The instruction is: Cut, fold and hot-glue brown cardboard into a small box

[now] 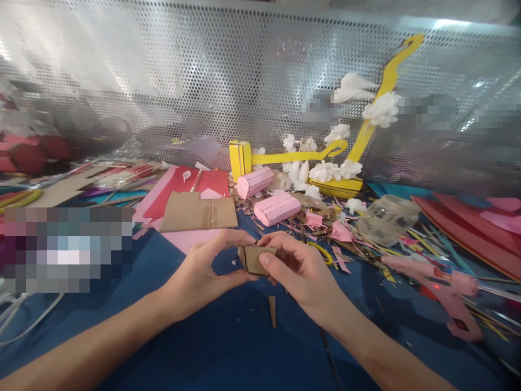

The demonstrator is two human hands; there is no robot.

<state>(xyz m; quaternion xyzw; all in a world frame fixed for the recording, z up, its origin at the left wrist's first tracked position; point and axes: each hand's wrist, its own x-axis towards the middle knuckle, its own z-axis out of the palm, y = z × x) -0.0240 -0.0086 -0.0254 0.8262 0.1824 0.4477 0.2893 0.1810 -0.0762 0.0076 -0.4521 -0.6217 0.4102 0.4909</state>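
Note:
Between my hands, above the blue table, is a small brown cardboard box shape [253,260]. My left hand [203,266] grips its left side with thumb below and fingers above. My right hand [303,269] holds its right side, thumb pressed on the front face; some fingers are hidden behind it. Just below lies a thin cardboard strip [272,311]. Beyond my hands sit two pink paper-covered prisms, one nearer [277,209] and one farther [255,183]. A notched cardboard sheet [199,212] lies behind my left hand on red paper [185,184] and pink paper.
A pink hot glue gun [442,290] with a red light lies at right, near a clear plastic container [388,217]. Yellow scissor handles [321,252] sit among paper scraps. Yellow cutouts with white flowers [380,108] stand by the perforated metal panel [203,70]. White cables [32,326] run at left.

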